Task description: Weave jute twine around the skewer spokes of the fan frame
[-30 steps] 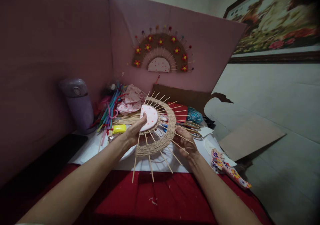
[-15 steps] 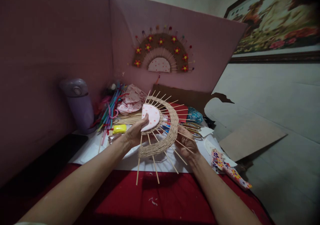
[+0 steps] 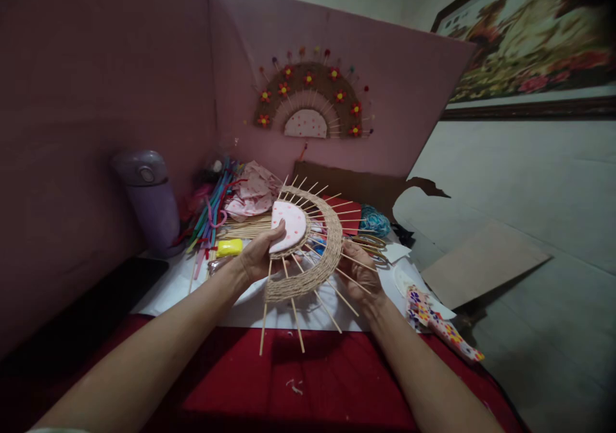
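Note:
I hold a half-woven fan piece [image 3: 323, 253] in front of me: a pink dotted half-disc at its centre, wooden sticks radiating out, and a band of beige twine woven across them. My left hand [image 3: 260, 256] grips it at the half-disc, thumb on the pink face. My right hand [image 3: 362, 278] is under the outer sticks on the right side, fingers curled around them. The piece hangs above white paper [image 3: 187, 284] on a red cloth [image 3: 337, 382].
A finished fan with red flowers [image 3: 310, 99] hangs on the pink board behind. A purple flask [image 3: 150, 202] stands at left, beside coloured pipe cleaners [image 3: 212, 212], a yellow object [image 3: 229, 247], pink fabric [image 3: 254, 192], and a blue yarn ball [image 3: 374, 221]. Patterned paper [image 3: 440, 327] lies at right.
The woven piece has turned slightly clockwise in my hands and its lower sticks swung a little right. Both hands kept their hold.

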Action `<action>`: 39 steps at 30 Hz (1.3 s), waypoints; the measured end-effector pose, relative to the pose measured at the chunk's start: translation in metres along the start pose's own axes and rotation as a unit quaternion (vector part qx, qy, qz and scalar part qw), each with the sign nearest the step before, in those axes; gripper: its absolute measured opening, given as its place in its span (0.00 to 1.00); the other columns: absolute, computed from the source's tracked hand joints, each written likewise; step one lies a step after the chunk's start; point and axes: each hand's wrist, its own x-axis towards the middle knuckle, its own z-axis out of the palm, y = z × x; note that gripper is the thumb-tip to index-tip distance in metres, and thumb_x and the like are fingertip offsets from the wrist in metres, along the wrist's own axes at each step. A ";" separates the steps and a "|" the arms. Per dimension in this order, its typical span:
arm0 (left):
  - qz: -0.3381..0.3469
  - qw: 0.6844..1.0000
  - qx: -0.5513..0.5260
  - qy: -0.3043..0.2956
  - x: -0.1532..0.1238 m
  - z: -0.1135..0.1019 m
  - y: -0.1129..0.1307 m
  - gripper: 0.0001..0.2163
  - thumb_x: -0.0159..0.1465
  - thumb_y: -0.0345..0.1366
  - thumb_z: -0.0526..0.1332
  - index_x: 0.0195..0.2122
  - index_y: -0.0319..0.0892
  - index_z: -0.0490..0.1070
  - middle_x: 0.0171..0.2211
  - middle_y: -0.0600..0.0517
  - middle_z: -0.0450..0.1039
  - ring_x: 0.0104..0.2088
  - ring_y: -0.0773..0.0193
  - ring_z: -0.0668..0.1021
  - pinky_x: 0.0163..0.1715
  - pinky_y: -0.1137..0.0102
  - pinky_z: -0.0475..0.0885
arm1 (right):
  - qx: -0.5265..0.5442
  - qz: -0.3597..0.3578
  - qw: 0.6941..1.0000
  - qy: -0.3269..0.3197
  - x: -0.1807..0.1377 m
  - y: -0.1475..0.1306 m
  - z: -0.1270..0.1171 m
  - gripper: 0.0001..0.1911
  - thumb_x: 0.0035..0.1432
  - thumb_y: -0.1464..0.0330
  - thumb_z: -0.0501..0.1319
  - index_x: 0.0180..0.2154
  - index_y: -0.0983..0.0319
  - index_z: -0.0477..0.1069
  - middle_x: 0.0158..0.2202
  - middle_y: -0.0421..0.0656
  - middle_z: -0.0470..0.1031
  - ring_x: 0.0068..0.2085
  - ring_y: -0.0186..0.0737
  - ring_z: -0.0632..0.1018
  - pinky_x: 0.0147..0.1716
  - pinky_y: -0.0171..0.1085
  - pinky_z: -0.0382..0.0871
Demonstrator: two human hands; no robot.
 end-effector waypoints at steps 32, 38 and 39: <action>0.015 0.997 -0.019 0.069 0.000 0.001 0.003 0.16 0.61 0.40 0.55 0.45 0.34 0.68 0.30 0.42 0.76 0.25 0.59 0.78 0.21 0.69 0.74 | -0.067 -0.005 0.997 -0.030 0.001 -0.002 0.001 0.13 0.44 0.67 0.67 0.35 0.60 0.70 0.26 0.37 0.72 0.19 0.27 0.66 0.17 0.30 0.59; 0.005 0.997 -0.031 0.072 -0.002 0.003 0.007 0.17 0.61 0.40 0.54 0.45 0.33 0.68 0.28 0.42 0.76 0.23 0.59 0.78 0.18 0.70 0.73 | -0.065 -0.006 0.998 -0.025 0.001 -0.007 -0.001 0.12 0.43 0.68 0.66 0.33 0.61 0.70 0.28 0.39 0.74 0.25 0.32 0.72 0.23 0.32 0.66; 0.004 0.997 -0.031 0.072 -0.003 0.004 0.008 0.17 0.62 0.40 0.54 0.45 0.33 0.68 0.28 0.42 0.76 0.22 0.59 0.78 0.18 0.70 0.73 | -0.065 -0.008 0.998 -0.023 0.001 -0.007 -0.002 0.11 0.43 0.68 0.66 0.33 0.61 0.70 0.28 0.40 0.74 0.24 0.32 0.72 0.23 0.32 0.66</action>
